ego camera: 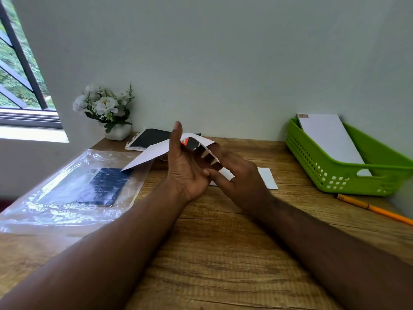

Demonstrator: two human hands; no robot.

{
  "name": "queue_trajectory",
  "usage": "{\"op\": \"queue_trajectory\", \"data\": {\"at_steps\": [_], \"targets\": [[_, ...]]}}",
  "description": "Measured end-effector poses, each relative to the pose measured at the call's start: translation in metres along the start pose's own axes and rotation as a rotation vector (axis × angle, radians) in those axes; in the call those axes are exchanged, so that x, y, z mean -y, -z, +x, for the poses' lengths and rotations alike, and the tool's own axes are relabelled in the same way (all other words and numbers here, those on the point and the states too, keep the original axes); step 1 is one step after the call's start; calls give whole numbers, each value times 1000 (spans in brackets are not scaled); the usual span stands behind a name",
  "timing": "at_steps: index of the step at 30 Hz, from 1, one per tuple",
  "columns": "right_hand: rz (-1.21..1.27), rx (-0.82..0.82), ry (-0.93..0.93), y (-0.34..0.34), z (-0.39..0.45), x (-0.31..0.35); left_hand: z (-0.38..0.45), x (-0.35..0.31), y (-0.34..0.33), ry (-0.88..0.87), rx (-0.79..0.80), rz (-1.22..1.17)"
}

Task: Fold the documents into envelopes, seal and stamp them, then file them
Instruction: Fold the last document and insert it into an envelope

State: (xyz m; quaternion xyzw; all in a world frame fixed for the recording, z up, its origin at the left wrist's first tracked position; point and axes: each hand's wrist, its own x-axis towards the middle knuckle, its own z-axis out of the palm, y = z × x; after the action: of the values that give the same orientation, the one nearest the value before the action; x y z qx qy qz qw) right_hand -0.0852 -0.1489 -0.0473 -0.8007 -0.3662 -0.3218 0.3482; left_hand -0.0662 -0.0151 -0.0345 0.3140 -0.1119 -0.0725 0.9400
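1. Envelope (154,156): a white envelope held above the wooden desk (223,242) between both hands, its long body slanting down to the left of them, probably raised so a document or the flap can be worked.
2. Left hand (187,173): palm turned inward, thumb upright, fingers curled under the envelope's right end, gripping it.
3. Right hand (237,175): touching the left, fingers bent over a folded sheet with dark print (194,144) at the envelope's mouth, apparently pinching it; whether it is going in cannot be told.
4. White sheet (267,177): flat on the desk just behind the right hand.
5. Green basket (335,177): well right of the hands, holding one stamped envelope (328,139), evidently filed.
6. Plastic sleeve (73,191): left of the hands.
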Motion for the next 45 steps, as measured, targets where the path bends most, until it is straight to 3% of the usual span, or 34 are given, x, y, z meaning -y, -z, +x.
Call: {"op": "queue_trajectory", "data": {"at_steps": [7,13,18,26,33,38,42,45], "targets": [[-68,-63,99,0,-1,-5,1,-5,-1,22,-3,-1],[12,169,73,5,-3,2,9,-55,33,-181,-236,-15],[33,332,26,8,-2,7,8,-70,42,-227,-202,-50],[-206,595,-115,7,-5,3,9,-51,32,-182,-165,-17],[-201,572,-11,7,-2,8,8,-29,17,-107,-169,56],[-163,562,-5,3,-3,8,10,-33,23,-159,-194,35],[-82,494,-62,6,-3,7,10,-23,21,-90,-114,46],[22,499,-58,7,-4,8,10,-20,19,-82,-140,32]]}}
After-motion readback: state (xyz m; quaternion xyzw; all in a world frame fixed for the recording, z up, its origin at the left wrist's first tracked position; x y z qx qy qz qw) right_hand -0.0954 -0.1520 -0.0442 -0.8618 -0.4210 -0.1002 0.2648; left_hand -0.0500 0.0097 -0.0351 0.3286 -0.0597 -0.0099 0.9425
